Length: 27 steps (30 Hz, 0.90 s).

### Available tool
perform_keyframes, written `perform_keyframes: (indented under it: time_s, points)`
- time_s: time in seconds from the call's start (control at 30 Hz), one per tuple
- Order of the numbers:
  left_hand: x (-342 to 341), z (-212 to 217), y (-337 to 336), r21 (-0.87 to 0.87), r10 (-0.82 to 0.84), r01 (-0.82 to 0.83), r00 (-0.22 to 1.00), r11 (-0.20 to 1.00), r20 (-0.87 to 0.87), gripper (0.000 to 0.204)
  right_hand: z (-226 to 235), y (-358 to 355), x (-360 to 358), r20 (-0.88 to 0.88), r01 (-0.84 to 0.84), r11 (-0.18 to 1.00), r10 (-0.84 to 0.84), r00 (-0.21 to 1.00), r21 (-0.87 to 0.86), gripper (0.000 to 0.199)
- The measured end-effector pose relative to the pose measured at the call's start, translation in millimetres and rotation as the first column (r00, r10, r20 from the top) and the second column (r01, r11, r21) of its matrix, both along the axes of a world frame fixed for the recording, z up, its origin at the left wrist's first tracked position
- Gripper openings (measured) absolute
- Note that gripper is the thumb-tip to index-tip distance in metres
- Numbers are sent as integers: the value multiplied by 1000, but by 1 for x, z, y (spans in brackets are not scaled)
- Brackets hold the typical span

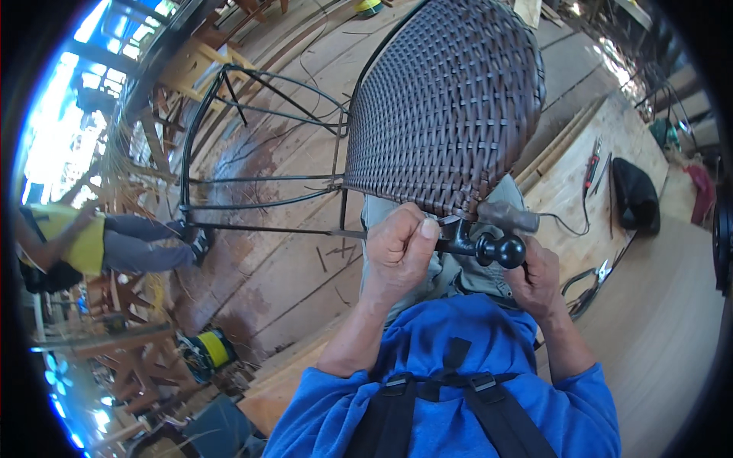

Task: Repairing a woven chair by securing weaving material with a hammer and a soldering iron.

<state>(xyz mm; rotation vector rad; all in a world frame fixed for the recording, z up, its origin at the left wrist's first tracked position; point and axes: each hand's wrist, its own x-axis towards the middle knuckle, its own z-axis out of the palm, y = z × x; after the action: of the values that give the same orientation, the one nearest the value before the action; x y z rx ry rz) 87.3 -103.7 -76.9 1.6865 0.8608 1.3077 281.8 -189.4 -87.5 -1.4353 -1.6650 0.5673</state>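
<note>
A dark brown woven wicker panel [443,107] on a black metal chair frame [263,179] leans across my knees. My left hand [401,248] is closed at the panel's lower corner, thumb on top. A thin, pale flat tip sticks out beside that thumb; what it belongs to is hidden in the fist. Next to it is a black rounded knob [500,249] on a short black bar. Behind the knob, my right hand [534,281] is curled closed. A hammer [508,217] shows its grey head just above this hand; its handle is mostly hidden.
To the right, a wooden board [576,179] carries a red-handled tool [592,169] with a cord and a black pouch-like item [635,195]. Pliers [588,286] lie near my right forearm. At left stands a person in yellow [72,240], beyond a black-and-yellow spool [210,351].
</note>
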Motion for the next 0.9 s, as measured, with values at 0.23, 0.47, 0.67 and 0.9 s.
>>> perform_keyframes:
  time_s: [0.23, 0.47, 0.67, 0.9]
  points:
    - [1, -2, -6, 25, -62, 61, 997, 998, 45, 28, -8, 2, 28, -515, 449, 829, -559, 650, -334, 20]
    - [14, -14, -5, 32, -118, 117, 993, 993, 13, 27, -163, -57, 107, 376, 674, 614, -559, 739, -410, 31]
    - [18, -10, -4, -61, -200, 198, 980, 978, -15, 24, -194, -92, 91, 433, 646, 528, -480, 763, -552, 31]
    - [19, -18, -13, -82, -260, 259, 966, 962, 0, 23, -142, -40, 116, 490, 722, 572, -535, 688, -389, 33]
